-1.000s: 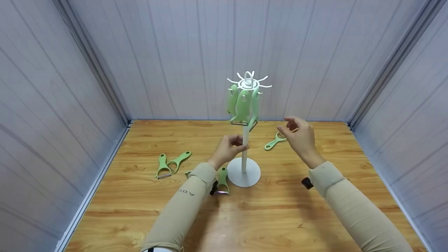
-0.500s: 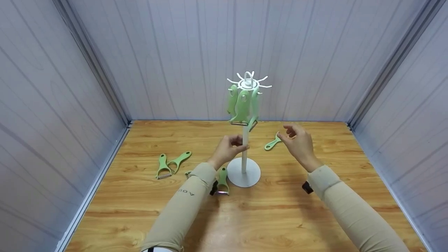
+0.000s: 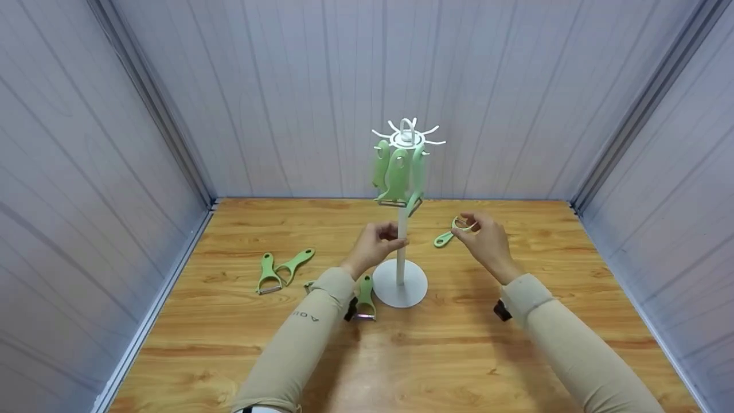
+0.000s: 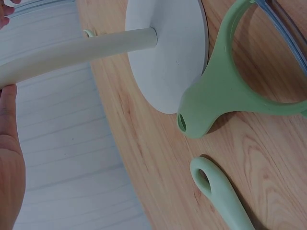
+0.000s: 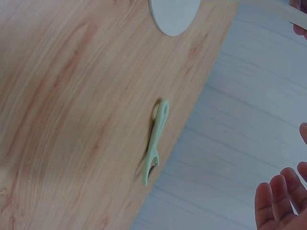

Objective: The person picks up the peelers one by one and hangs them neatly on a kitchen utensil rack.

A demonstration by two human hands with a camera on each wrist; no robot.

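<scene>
My left hand grips the pole of a white hook stand, with the thumb across its front. The stand is upright on its round base, and three green peelers hang from its hooks. My right hand is over a light green peeler on the table right of the stand, overlapping its blade end in the head view. In the right wrist view that peeler lies apart from the loosely bent fingers, which hold nothing.
A green peeler lies against the stand's base; another peeler's handle shows near it, mostly under the left sleeve in the head view. Two more peelers lie close together at left. Panel walls enclose the table behind and at both sides.
My right hand has come down and slightly left, to just over the peeler at right. The left hand stays on the pole, and the hanging peelers have not moved.
</scene>
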